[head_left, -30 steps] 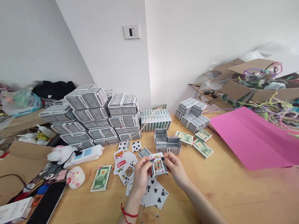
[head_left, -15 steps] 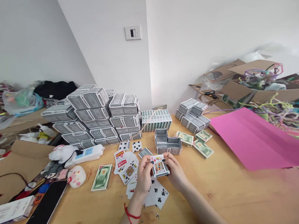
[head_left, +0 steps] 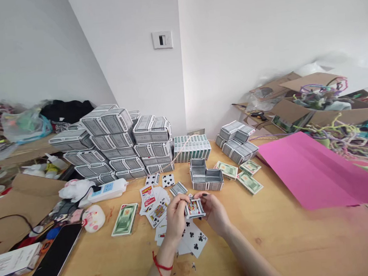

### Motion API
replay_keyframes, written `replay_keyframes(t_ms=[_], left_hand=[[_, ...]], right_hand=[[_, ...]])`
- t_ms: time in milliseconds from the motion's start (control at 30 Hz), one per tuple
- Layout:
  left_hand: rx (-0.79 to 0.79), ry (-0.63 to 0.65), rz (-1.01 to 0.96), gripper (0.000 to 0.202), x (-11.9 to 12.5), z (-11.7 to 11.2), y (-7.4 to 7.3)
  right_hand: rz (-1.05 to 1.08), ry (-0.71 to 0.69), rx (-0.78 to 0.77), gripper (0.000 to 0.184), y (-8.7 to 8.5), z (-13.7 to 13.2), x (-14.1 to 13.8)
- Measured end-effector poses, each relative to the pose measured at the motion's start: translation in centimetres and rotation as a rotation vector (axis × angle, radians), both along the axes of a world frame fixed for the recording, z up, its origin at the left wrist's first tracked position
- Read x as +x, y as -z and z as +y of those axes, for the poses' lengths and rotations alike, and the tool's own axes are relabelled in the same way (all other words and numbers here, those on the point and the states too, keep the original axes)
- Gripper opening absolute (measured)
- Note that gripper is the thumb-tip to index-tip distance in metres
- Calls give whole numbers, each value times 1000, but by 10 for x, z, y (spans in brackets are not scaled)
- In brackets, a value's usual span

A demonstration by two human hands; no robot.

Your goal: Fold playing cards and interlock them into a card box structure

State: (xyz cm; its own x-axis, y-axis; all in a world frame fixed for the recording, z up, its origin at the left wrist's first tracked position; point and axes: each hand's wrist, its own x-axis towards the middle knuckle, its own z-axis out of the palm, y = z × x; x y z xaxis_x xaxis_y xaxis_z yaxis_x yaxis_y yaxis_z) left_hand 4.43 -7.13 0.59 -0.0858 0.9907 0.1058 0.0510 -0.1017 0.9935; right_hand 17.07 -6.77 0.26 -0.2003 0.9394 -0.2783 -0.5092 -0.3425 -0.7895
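Observation:
Between my hands is a folded playing card (head_left: 195,209), a king face inside with its edges bent up. My left hand (head_left: 176,217) is closed on its left side. The fingers of my right hand (head_left: 215,212) are closed at its right and far edge. Loose playing cards (head_left: 193,239) lie face up under my hands, and a fanned heap of cards (head_left: 158,210) with a red poker card lies to the left. Just beyond my hands sit a face-down card (head_left: 178,189) and an open shape built of folded cards (head_left: 207,178).
Stacked blocks of folded cards (head_left: 109,135) stand at the back left. Green card packs (head_left: 250,182) lie right of centre, another pack (head_left: 124,219) at left. A pink sheet (head_left: 317,170) covers the right side. A power strip (head_left: 108,190) and a black tablet-like slab (head_left: 50,263) lie left.
The folded card has tipped, so less of its king face shows and its far edge is lower. My right fingers have shifted along its far right edge.

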Motion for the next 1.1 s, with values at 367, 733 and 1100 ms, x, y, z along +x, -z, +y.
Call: replay_keyframes(t_ms=[367, 733, 1100], left_hand=[[65, 227, 163, 26, -4, -3, -10], [14, 104, 219, 31, 0, 2, -8], [-47, 80, 269, 38, -3, 3, 1]], right_hand=[[-312, 41, 277, 33, 9, 4, 4], [-508, 62, 442, 27, 4, 1, 5], [-469, 94, 335, 32, 11, 7, 8]])
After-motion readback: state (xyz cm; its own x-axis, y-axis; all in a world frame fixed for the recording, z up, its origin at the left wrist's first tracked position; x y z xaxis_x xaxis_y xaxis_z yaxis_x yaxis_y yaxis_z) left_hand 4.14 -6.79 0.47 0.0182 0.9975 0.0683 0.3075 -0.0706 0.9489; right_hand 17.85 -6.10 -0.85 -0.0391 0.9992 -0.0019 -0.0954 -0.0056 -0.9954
